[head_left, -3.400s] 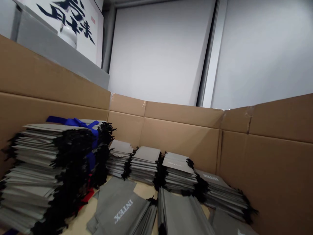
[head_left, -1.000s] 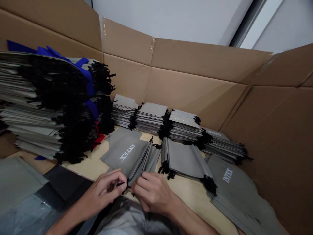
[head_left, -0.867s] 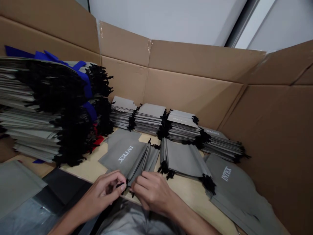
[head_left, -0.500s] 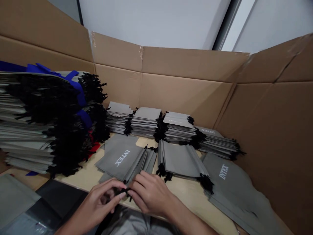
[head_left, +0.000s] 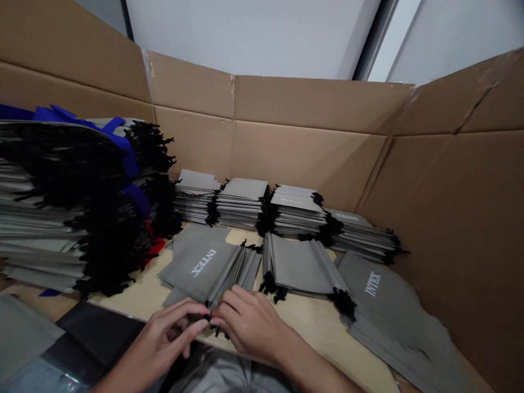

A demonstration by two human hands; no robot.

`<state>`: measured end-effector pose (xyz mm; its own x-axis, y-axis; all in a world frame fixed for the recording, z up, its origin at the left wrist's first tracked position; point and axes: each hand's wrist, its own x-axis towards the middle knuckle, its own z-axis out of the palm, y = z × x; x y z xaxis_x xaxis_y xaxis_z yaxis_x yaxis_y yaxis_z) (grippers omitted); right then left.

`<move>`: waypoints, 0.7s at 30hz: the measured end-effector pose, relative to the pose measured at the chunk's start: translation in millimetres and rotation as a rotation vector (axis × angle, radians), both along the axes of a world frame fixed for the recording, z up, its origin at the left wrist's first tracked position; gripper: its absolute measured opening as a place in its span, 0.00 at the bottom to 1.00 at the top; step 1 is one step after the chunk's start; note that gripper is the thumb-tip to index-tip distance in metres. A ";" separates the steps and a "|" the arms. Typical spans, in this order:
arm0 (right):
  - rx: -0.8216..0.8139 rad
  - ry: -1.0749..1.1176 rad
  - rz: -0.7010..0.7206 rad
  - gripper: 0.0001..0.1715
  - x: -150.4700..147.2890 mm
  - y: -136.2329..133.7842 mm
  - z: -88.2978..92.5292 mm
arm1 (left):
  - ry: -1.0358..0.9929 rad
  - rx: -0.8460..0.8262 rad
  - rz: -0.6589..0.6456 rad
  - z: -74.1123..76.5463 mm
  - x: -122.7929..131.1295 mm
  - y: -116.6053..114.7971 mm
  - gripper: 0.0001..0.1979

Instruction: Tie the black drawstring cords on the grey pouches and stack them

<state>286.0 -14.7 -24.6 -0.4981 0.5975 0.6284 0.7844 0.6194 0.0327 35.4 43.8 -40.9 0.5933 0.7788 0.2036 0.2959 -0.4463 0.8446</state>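
At the table's front edge, my left hand point(head_left: 172, 330) and my right hand point(head_left: 248, 319) meet at a short black drawstring cord point(head_left: 216, 329). The left thumb and index finger pinch close to it, while the right fingers are curled over it; much of the cord is hidden between them. Just beyond the hands lies a grey fabric pouch point(head_left: 192, 256) printed INTEX, its corner running down to the cord. Folded grey pouches point(head_left: 248, 270) stand partly upright at its right side. Right of my right hand rests a bundle of grey pouches point(head_left: 305, 267) with black cord ends.
Tall stacks of pouches tied with blue strips point(head_left: 130, 158) rise at the left. Several smaller stacks point(head_left: 241, 204) line the back. A spread pile of INTEX pouches point(head_left: 401, 311) covers the right side. Cardboard walls point(head_left: 311, 114) enclose the table point(head_left: 319, 333).
My fingers have shifted slightly on the cord, and more of its loose end hangs below the right fingers. The view has moved a little; the stacks stay put.
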 end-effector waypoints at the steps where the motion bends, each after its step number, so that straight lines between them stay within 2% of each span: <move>1: -0.006 -0.003 0.000 0.14 0.1 -0.1 0.0 | -0.002 -0.012 0.001 1.0 0.9 0.0 0.17; 7: -0.094 -0.019 -0.021 0.11 -0.2 -3.5 4.3 | -0.005 0.048 0.040 9.3 4.5 -2.0 0.15; 10: -0.119 -0.032 -0.034 0.10 -1.5 -4.8 7.7 | 0.024 0.137 0.034 10.5 0.1 -1.7 0.12; 16: -0.125 -0.014 0.003 0.05 -4.0 -4.7 10.6 | 0.140 0.667 -0.054 20.6 -1.6 -2.8 0.10; 21: -0.089 0.008 0.026 0.06 -3.0 -3.0 5.0 | 0.186 0.882 -0.057 21.0 9.1 -4.9 0.10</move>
